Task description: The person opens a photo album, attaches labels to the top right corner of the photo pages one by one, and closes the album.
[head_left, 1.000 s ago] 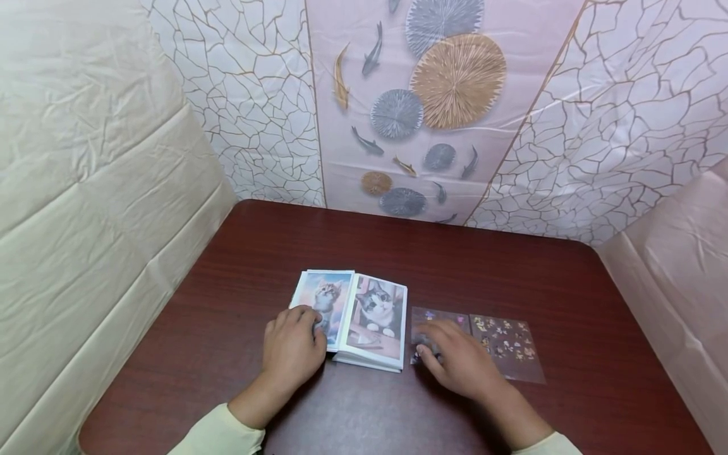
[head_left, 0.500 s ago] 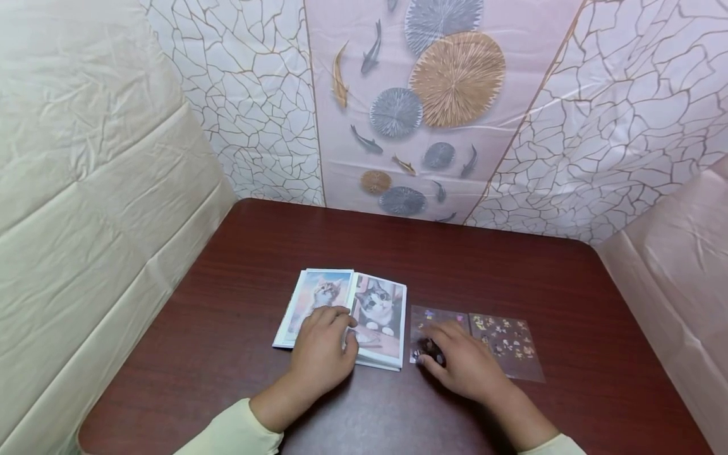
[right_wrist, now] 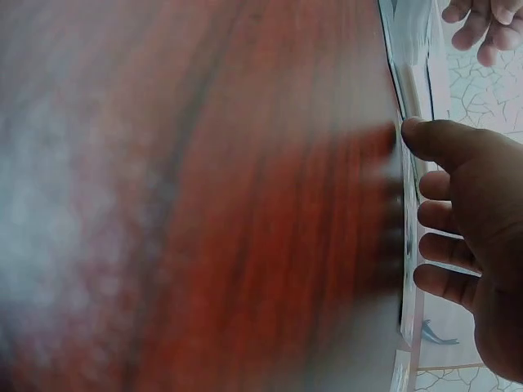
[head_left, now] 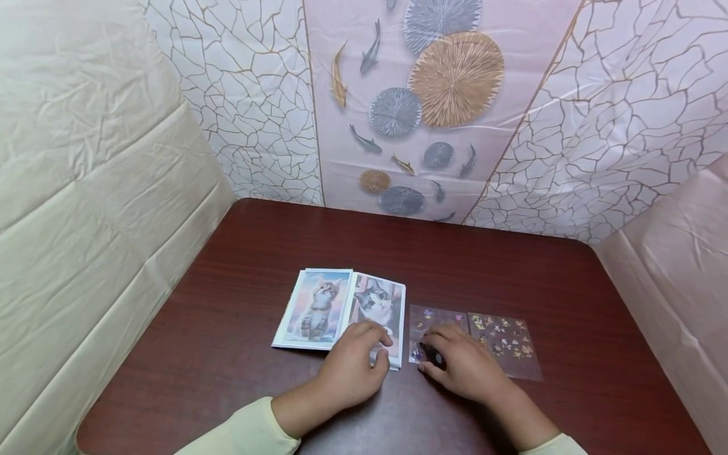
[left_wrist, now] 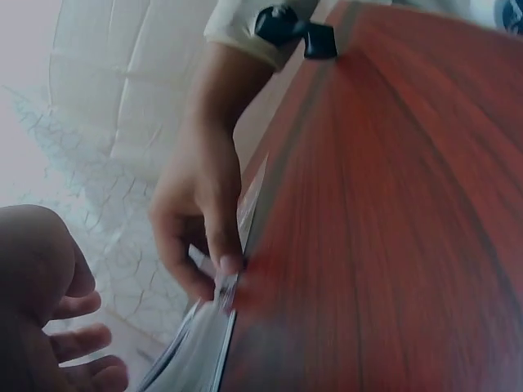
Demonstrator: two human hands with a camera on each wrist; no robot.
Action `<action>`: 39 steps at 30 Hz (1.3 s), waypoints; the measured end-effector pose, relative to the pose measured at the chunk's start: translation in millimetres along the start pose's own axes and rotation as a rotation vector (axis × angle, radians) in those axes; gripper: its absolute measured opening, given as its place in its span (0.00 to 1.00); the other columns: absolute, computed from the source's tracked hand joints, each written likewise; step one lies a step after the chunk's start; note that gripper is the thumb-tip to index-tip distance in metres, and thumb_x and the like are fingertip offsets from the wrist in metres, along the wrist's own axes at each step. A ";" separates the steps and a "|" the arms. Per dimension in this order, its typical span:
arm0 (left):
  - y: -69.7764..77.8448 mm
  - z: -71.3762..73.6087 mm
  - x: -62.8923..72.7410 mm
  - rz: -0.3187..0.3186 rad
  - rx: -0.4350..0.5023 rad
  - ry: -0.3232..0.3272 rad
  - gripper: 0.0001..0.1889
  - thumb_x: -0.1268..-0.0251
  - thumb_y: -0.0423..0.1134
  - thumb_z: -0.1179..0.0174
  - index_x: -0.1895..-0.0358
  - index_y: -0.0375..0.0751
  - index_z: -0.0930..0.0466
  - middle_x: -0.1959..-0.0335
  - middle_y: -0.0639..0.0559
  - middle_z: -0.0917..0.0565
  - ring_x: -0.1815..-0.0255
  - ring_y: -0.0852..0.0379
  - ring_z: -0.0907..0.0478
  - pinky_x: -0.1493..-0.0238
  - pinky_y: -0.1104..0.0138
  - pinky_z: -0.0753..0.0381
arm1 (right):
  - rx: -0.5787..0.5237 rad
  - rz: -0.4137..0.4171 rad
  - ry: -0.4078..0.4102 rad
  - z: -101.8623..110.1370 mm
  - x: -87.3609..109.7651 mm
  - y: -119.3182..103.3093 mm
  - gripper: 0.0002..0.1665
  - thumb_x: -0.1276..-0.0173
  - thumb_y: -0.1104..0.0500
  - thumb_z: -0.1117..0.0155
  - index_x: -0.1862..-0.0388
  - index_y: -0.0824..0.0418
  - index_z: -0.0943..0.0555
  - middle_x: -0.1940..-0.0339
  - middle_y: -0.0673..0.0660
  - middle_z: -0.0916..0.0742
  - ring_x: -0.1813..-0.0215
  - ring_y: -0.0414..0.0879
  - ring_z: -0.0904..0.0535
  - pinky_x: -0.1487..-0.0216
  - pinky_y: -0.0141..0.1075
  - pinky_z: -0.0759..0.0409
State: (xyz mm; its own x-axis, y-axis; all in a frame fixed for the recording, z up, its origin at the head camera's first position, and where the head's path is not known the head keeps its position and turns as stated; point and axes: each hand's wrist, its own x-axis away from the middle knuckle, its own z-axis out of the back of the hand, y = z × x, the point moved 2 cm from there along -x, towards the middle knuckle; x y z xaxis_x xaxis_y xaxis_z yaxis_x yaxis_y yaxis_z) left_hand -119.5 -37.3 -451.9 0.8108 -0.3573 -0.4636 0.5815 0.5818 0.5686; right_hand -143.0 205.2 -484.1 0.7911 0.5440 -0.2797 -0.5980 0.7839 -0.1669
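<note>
A photo album (head_left: 287,328) lies spread on the table, with a kitten picture (head_left: 317,303) on its left page and a grey-and-white cat picture (head_left: 376,302) on its right page. My left hand (head_left: 354,366) hovers over the lower part of the right page, fingers loosely bent; in the left wrist view it appears above the album's pages (left_wrist: 196,351). To the right, my right hand (head_left: 463,363) rests on a clear plastic sheet (head_left: 526,370) dotted with small coloured pieces. Its thumb and fingers are apart near the sheet's left edge, covering part of it.
The dark red-brown table (head_left: 227,272) has a far edge against a patterned cloth (head_left: 398,158). Pale cloth walls (head_left: 102,221) stand at both sides. A dark object (left_wrist: 298,33) shows by the right sleeve in the left wrist view.
My left hand has slid rightward from the left page across to the right page, uncovering the kitten picture. My right hand has stayed almost in place on the clear sheet.
</note>
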 end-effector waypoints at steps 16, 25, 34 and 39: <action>14.3 -25.3 -6.0 0.484 0.575 -0.297 0.07 0.34 0.32 0.39 0.55 0.37 0.18 0.63 0.49 0.14 0.65 0.59 0.17 0.63 0.68 0.19 | 0.001 0.041 -0.007 0.9 0.0 -1.7 0.16 0.39 0.48 0.22 0.56 0.54 0.11 0.48 0.53 0.12 0.44 0.49 0.18 0.44 0.48 0.18; 20.1 -44.3 -8.2 0.718 0.936 -0.202 0.12 0.29 0.25 0.46 0.47 0.23 0.26 0.56 0.39 0.16 0.63 0.48 0.15 0.57 0.59 0.12 | 0.026 0.016 0.054 2.8 1.0 0.1 0.12 0.39 0.54 0.24 0.58 0.56 0.12 0.58 0.51 0.11 0.53 0.47 0.15 0.57 0.45 0.13; 22.4 -60.4 -14.3 0.787 1.017 -0.157 0.13 0.26 0.25 0.48 0.44 0.21 0.28 0.56 0.38 0.17 0.62 0.44 0.13 0.59 0.60 0.11 | -0.003 -0.001 0.123 8.0 1.9 0.5 0.08 0.41 0.56 0.24 0.63 0.53 0.13 0.62 0.49 0.11 0.56 0.46 0.14 0.60 0.44 0.13; 21.4 -65.6 -17.3 0.815 1.034 -0.143 0.06 0.26 0.25 0.47 0.52 0.27 0.24 0.61 0.41 0.16 0.66 0.49 0.12 0.62 0.61 0.11 | -0.019 0.018 0.132 11.4 2.0 -2.0 0.08 0.41 0.56 0.24 0.63 0.54 0.13 0.63 0.48 0.12 0.55 0.46 0.15 0.59 0.44 0.13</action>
State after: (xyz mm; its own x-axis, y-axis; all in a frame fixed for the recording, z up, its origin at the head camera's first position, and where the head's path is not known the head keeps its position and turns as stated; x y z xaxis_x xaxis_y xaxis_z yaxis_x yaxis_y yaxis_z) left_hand -125.4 29.3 -476.3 0.9127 -0.2832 0.2945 -0.3416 -0.1336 0.9303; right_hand -138.8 208.2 -473.5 0.7568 0.5131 -0.4049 -0.6156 0.7677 -0.1779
